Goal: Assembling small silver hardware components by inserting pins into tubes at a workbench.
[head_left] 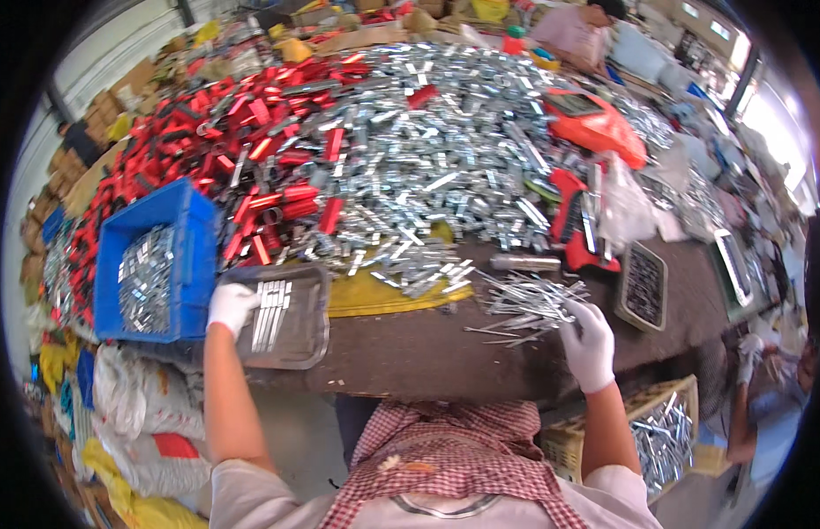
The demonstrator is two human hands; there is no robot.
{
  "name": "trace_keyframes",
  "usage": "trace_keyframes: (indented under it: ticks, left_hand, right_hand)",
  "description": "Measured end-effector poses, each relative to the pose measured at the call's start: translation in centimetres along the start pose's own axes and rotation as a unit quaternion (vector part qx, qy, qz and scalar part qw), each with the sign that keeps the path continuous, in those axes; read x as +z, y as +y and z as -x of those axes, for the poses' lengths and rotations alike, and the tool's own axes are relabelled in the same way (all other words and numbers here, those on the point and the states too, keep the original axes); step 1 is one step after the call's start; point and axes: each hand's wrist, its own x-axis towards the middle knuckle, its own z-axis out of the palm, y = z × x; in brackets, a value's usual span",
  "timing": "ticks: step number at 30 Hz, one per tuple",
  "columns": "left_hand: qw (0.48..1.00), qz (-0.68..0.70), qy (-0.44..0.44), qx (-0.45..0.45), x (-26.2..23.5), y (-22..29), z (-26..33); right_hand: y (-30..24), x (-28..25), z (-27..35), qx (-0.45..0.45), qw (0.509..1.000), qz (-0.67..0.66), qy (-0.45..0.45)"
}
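My white-gloved left hand [232,306] is at the left side of a shallow grey plastic tray [309,339], fingers curled closed. Several flat silvery metal strips [270,316] lie side by side in that tray, right beside the fingertips; whatever the fingers hold is hidden. My right hand [591,346], also gloved in white, reaches to the right end of a loose heap of thin metal rods [529,304] on the dark table. Its thumb and fingertips are bent together around rod ends there.
A blue bin [198,264] of small metal parts stands left of the tray. Behind rise heaps of red parts [286,203] and silvery pieces [445,141]. A small tin [661,304] and a red-handled tool [569,220] are right. A yellow crate [560,445] sits below; other people work nearby.
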Motion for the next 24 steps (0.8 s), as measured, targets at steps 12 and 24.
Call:
trace_keyframes:
  ticks: [12,24]
  left_hand:
    - [0.935,-0.091,0.058,0.339,11.1,14.0,9.8]
    - [0.876,-0.243,-0.083,0.408,25.7,21.7,10.7]
  right_hand:
    - [0.0,5.1,-7.2,-0.342,0.914,0.206,-0.069]
    - [-2.1,5.3,-8.2,-0.300,0.845,0.387,-0.214]
